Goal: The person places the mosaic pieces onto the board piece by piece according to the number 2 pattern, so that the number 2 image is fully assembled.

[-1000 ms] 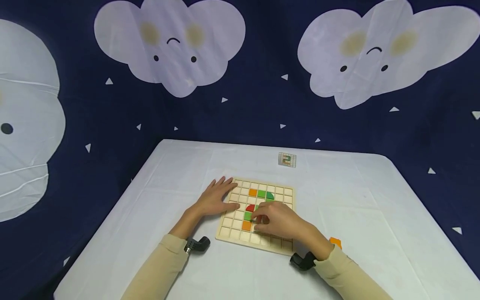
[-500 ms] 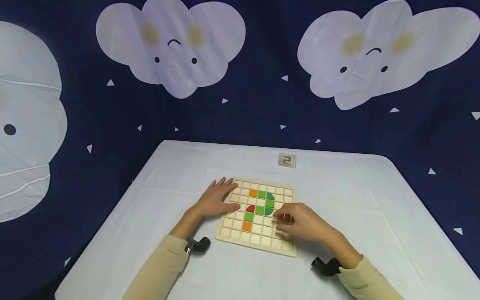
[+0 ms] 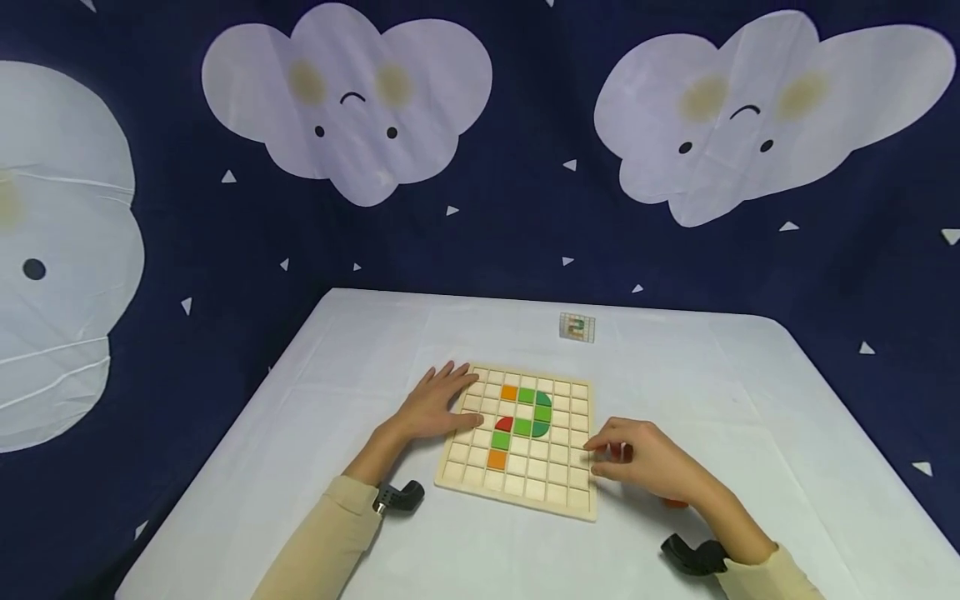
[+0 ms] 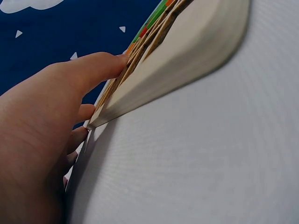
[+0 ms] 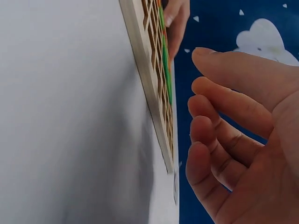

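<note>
A square wooden grid board (image 3: 557, 492) lies on the table. In its cells sit an orange tile (image 3: 509, 392), another orange tile (image 3: 497, 459), several green tiles (image 3: 522, 427) and a red quarter-round tile (image 3: 504, 424). My left hand (image 3: 435, 406) rests along the board's left edge, fingers spread and thumb on the surface; the left wrist view shows the thumb (image 4: 100, 70) touching the grid. Just off the right edge, my right hand (image 3: 648, 457) hovers with loosely bent fingers; nothing shows between them in the right wrist view. An orange-red piece (image 3: 675, 502) lies partly hidden beneath the right forearm.
A small card (image 3: 577, 327) with a coloured figure on a grid stands behind the board. White cloth (image 3: 360, 350) covers the table, and a dark blue curtain with clouds (image 3: 352, 100) hangs behind. Black wrist-camera mounts (image 3: 693, 556) sit below the forearms.
My right hand has drawn back rightward from the middle of the board to beyond its right edge, uncovering the green and red tiles. The left hand has stayed on the board's edge.
</note>
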Action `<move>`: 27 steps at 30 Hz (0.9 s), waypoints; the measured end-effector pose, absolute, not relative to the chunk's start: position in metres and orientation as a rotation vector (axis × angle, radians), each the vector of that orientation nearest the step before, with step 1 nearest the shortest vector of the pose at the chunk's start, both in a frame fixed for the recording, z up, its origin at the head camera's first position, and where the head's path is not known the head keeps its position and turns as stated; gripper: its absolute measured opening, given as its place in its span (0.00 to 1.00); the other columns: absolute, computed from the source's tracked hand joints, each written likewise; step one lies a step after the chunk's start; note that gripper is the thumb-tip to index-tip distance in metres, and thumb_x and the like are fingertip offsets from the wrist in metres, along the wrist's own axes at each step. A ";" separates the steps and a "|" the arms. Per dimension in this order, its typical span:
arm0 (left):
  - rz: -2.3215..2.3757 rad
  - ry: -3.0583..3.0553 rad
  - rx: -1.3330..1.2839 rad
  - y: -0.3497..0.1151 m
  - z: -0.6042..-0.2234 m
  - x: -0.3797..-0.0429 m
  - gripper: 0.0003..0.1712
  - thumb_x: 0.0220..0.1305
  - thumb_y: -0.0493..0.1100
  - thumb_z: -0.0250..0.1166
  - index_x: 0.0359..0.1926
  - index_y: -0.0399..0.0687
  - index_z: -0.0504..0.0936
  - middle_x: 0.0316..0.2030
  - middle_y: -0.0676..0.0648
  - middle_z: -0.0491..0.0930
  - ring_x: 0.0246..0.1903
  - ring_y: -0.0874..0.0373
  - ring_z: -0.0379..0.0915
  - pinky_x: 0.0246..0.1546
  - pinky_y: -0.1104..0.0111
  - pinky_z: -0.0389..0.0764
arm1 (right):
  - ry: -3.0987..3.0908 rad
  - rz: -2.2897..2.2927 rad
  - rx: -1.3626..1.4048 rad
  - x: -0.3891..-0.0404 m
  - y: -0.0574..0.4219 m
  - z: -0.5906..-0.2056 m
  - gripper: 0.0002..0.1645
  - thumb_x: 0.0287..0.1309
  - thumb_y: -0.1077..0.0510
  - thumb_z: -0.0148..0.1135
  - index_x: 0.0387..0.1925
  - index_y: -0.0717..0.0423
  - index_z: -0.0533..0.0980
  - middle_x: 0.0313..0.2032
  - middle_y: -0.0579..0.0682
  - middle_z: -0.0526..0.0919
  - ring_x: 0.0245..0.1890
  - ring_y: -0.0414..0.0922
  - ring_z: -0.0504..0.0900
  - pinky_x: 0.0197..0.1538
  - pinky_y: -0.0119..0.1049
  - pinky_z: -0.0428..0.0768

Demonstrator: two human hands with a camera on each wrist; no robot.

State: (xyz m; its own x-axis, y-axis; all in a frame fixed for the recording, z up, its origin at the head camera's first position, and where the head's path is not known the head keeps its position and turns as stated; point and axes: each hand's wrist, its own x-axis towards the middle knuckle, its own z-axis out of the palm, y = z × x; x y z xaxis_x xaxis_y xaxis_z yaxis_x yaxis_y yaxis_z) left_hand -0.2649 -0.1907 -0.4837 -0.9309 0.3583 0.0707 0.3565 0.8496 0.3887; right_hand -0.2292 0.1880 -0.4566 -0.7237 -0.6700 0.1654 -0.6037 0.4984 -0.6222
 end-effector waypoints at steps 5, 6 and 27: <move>0.638 3.020 0.564 -0.189 -0.486 -0.263 0.48 0.54 0.73 0.59 0.71 0.55 0.64 0.72 0.51 0.53 0.73 0.52 0.39 0.71 0.57 0.37 | 2.680 -1.008 -1.067 -0.224 0.207 -0.455 0.15 0.51 0.48 0.73 0.42 0.43 0.84 0.33 0.37 0.81 0.30 0.37 0.75 0.31 0.30 0.76; 0.638 3.018 0.562 -0.189 -0.486 -0.263 0.48 0.54 0.73 0.59 0.71 0.55 0.64 0.72 0.51 0.53 0.73 0.52 0.39 0.71 0.57 0.37 | 2.688 -1.006 -1.050 -0.223 0.211 -0.454 0.15 0.51 0.48 0.73 0.42 0.43 0.84 0.34 0.37 0.81 0.30 0.37 0.75 0.31 0.30 0.76; 0.627 3.002 0.570 -0.189 -0.484 -0.266 0.48 0.54 0.73 0.59 0.71 0.56 0.63 0.73 0.50 0.52 0.73 0.54 0.37 0.71 0.59 0.35 | 2.715 -0.979 -0.902 -0.207 0.281 -0.459 0.21 0.47 0.44 0.74 0.44 0.42 0.80 0.32 0.41 0.76 0.30 0.40 0.73 0.30 0.30 0.73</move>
